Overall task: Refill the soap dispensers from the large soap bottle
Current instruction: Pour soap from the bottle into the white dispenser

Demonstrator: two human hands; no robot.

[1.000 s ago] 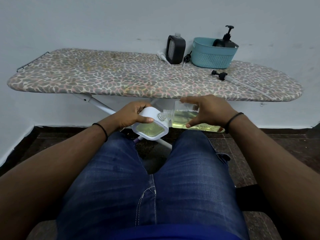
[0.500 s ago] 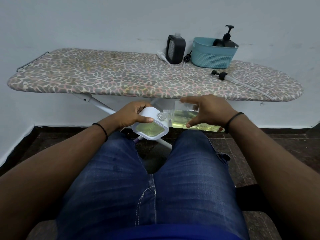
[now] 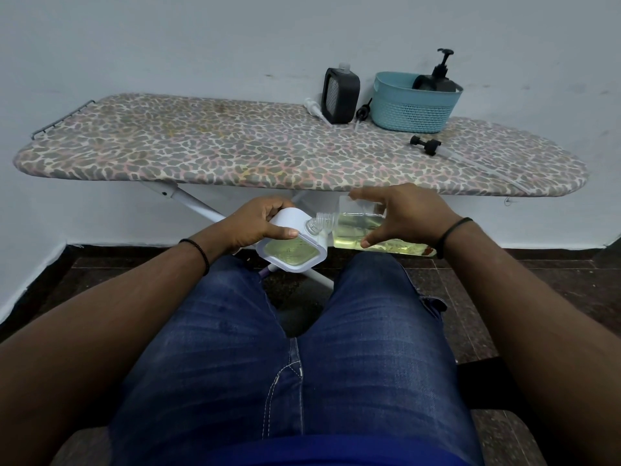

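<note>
My left hand (image 3: 255,223) grips a white square soap dispenser (image 3: 290,252) above my knees; yellow-green soap shows through its clear face. My right hand (image 3: 403,215) holds the large clear soap bottle (image 3: 356,227), tipped on its side with its threaded neck at the dispenser's top corner. Yellow-green soap fills the lower part of the bottle. A black dispenser (image 3: 341,95) with no pump stands on the ironing board (image 3: 235,146). Another black pump dispenser (image 3: 440,77) sits in the teal basket (image 3: 413,107).
Loose pump heads lie on the board: a white one (image 3: 314,109), a black one (image 3: 363,112) beside the black dispenser, and a black one with a long tube (image 3: 426,144) at the right. A wall is behind the board. My legs in jeans fill the foreground.
</note>
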